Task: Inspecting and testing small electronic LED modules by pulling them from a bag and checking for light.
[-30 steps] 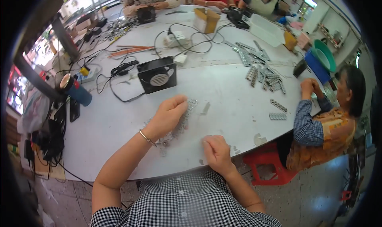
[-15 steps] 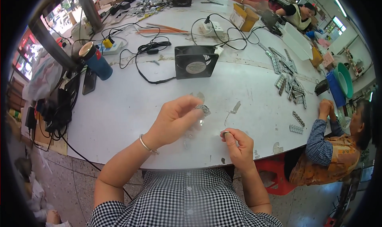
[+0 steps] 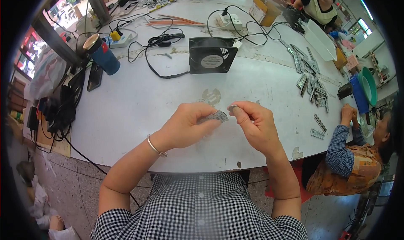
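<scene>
Over the near middle of the white table (image 3: 126, 114), my left hand (image 3: 181, 125) is closed around a crumpled-looking grey piece (image 3: 219, 115). Its free end sticks out between thumb and fingers; its kind I cannot make out. Close to it on the right, my right hand (image 3: 259, 126) pinches a small round silvery piece (image 3: 231, 108) between thumb and finger. The two pieces are nearly side by side, with a small gap. Just beyond my hands stands a black box fan (image 3: 211, 57), upright, with its cord running left.
Metal link strips (image 3: 316, 93) lie in a heap to the right. A blue tumbler (image 3: 103, 57) and a phone (image 3: 95, 78) stand at the left, near tangled black cables (image 3: 63, 109). A seated co-worker (image 3: 341, 160) is at the right edge; others sit at the far side.
My right hand has moved up and leftward, bringing the round piece beside the grey one. My left hand has shifted slightly right and down, still holding its piece. The view has tilted slightly.
</scene>
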Demonstrator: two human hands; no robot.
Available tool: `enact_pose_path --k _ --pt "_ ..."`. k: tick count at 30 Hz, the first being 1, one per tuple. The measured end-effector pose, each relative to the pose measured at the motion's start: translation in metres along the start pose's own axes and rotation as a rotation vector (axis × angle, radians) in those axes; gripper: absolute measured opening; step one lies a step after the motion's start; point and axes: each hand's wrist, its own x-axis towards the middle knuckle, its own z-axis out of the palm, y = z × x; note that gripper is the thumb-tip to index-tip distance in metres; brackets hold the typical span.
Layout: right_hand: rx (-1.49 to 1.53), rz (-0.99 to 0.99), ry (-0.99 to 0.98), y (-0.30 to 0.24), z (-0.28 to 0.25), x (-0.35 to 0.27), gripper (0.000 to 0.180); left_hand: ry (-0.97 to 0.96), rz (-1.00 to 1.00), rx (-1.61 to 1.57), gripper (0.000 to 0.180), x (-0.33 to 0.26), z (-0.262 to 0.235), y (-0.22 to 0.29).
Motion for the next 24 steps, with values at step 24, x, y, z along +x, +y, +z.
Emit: enact_pose_path --k 24 --pt "-0.180 0.041 -0.268 -0.004 -0.008 0.011 0.017 -0.052 -0.022 0.193 0.022 0.020 -0.004 0.007"
